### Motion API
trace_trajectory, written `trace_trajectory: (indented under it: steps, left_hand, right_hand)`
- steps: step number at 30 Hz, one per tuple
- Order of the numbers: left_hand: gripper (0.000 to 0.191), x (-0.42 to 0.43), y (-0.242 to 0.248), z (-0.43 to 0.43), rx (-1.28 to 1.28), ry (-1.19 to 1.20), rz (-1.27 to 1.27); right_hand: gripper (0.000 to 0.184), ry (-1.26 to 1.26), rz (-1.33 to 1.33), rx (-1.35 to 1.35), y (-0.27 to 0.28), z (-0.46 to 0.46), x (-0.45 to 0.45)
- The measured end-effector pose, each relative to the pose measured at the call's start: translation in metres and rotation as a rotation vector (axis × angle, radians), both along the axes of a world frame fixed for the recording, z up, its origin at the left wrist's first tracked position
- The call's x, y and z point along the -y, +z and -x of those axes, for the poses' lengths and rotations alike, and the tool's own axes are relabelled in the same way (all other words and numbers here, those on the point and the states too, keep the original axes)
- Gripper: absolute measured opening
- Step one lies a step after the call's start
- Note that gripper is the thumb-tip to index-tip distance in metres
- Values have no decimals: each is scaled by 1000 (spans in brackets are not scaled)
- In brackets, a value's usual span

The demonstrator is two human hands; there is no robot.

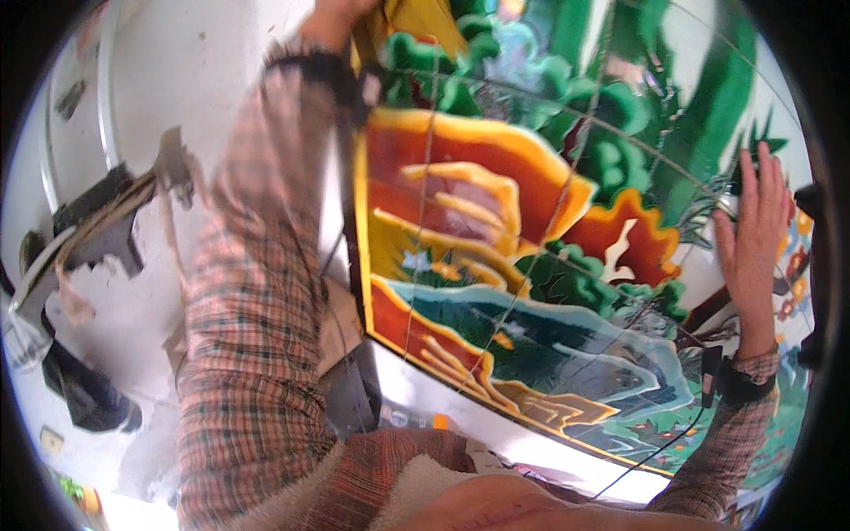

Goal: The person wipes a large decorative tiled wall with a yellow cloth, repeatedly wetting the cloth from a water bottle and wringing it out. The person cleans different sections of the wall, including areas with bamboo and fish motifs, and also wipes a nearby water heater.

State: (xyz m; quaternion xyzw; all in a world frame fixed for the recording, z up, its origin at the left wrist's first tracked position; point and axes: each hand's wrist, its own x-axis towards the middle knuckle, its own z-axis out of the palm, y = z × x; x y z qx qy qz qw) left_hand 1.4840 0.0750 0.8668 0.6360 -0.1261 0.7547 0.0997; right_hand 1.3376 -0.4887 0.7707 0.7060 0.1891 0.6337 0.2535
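A glossy painted ceramic tile mural point(465, 192) fills the middle and right of the head view, with orange rocks, green foliage and blue water. Its left and lower edges have a thin yellow border. My right hand point(755, 222) lies against the tiles at the right, palm to the surface, fingers extended and thumb apart, holding nothing. My left hand point(339, 16) is cut off by the top edge and its fingers are hidden. Beside it is a mustard-yellow patch point(418, 26), perhaps cloth; whether the hand grips it is unclear. Both wrists wear black bands.
On the pale wall point(192, 60) to the left hang a dark rack point(99, 219) with strap-like items and a black object point(86, 391). A cardboard box point(340, 322) shows behind my left arm. A thin cable point(647, 458) runs from my right wrist.
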Motion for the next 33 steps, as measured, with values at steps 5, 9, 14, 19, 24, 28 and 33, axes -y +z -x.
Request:
trace_trajectory:
  steps: [5, 9, 14, 19, 24, 28, 33]
  left_hand:
    - [29, 13, -199, 2, -126, 16, 100]
    - [27, 38, -362, 22, -373, 20, 215]
    - [25, 63, -481, 43, -672, 1, 280]
    - [23, 52, -396, 36, -524, -36, 253]
    - [21, 73, -146, 38, -160, -205, 193]
    - [19, 167, 24, 58, -50, -398, 57]
    - [43, 293, 81, 83, 258, -585, -728]
  right_hand:
    - [62, -30, 28, 55, 0, -5, 5]
    - [62, -13, 40, 65, 1, -9, 8]
    - [66, 39, 67, 35, 2, -8, 7]
    - [73, 90, -30, -31, -3, 1, -1]
    - [77, 142, -85, -74, -7, 7, -5]
    - [77, 180, -120, -127, -7, 12, -6]
    - [75, 224, -143, -192, -4, 21, -7]
